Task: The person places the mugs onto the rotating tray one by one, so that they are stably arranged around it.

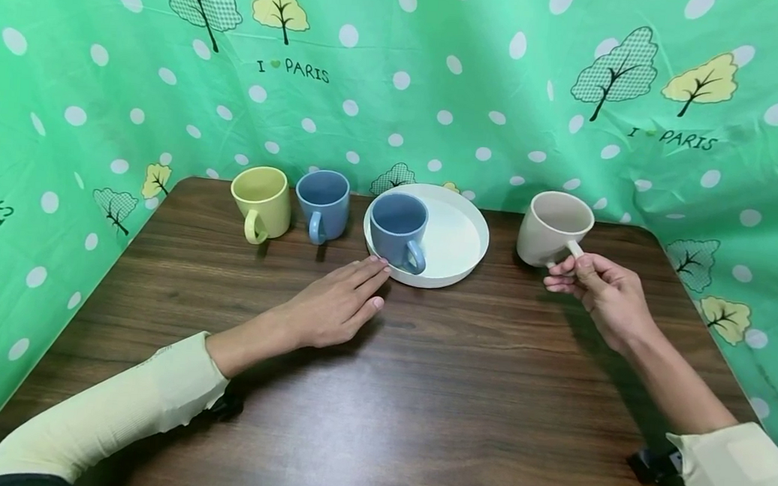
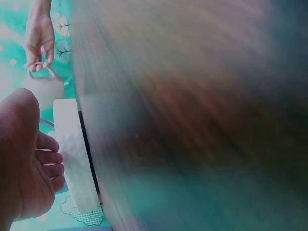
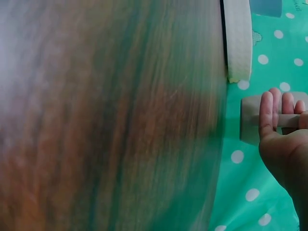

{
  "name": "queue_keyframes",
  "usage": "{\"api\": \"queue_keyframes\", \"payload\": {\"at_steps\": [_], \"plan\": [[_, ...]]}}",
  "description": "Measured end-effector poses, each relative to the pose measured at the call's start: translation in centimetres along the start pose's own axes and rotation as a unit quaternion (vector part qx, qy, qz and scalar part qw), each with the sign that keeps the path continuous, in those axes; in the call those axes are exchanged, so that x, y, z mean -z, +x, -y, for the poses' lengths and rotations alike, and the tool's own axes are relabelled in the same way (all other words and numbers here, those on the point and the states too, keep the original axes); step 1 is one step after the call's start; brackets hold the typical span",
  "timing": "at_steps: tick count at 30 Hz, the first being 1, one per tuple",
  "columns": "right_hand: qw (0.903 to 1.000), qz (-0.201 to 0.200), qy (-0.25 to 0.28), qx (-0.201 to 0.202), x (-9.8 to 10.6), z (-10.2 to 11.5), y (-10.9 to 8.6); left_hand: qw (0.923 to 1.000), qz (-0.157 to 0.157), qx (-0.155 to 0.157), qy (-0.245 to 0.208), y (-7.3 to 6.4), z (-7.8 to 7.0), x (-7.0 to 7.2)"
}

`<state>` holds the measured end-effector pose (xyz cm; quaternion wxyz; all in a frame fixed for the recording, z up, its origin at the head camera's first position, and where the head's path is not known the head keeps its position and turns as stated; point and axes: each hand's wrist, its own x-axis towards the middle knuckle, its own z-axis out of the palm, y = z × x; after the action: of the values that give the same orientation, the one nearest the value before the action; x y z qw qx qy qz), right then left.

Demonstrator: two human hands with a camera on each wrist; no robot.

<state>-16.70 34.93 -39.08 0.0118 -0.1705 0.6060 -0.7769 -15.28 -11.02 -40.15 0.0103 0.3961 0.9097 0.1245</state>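
My right hand (image 1: 608, 300) pinches the handle of a light grey-beige mug (image 1: 533, 234) at the right. The mug stays upright, and in the right wrist view a strip of green cloth shows between its base and the tabletop. My left hand (image 1: 333, 307) has its fingers extended, fingertips at the near-left rim of a round white tray (image 1: 458, 240). On the tray's left side stands a blue mug (image 1: 390, 232), its handle toward me. The left wrist view shows the left fingers against the tray's side wall (image 2: 74, 159).
Left of the tray, a second blue mug (image 1: 327, 208) and a yellow-green mug (image 1: 276, 205) stand side by side, handles facing me. The dark wooden table (image 1: 432, 397) ends at a green dotted curtain (image 1: 440, 88) behind and at both sides.
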Motion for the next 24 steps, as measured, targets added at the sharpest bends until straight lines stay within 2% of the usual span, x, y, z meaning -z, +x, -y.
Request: {"api": "queue_keyframes", "payload": {"at_steps": [15, 24], "plan": [[1.0, 0.004, 0.002, 0.001, -0.9, 0.7, -0.1, 0.9998, 0.002, 0.018, -0.001, -0.1, 0.7, 0.2], [1.0, 0.007, -0.001, 0.006, -1.4, 1.0, -0.3, 0.9998, -0.004, 0.018, -0.003, 0.0, 1.2, 0.2]]}}
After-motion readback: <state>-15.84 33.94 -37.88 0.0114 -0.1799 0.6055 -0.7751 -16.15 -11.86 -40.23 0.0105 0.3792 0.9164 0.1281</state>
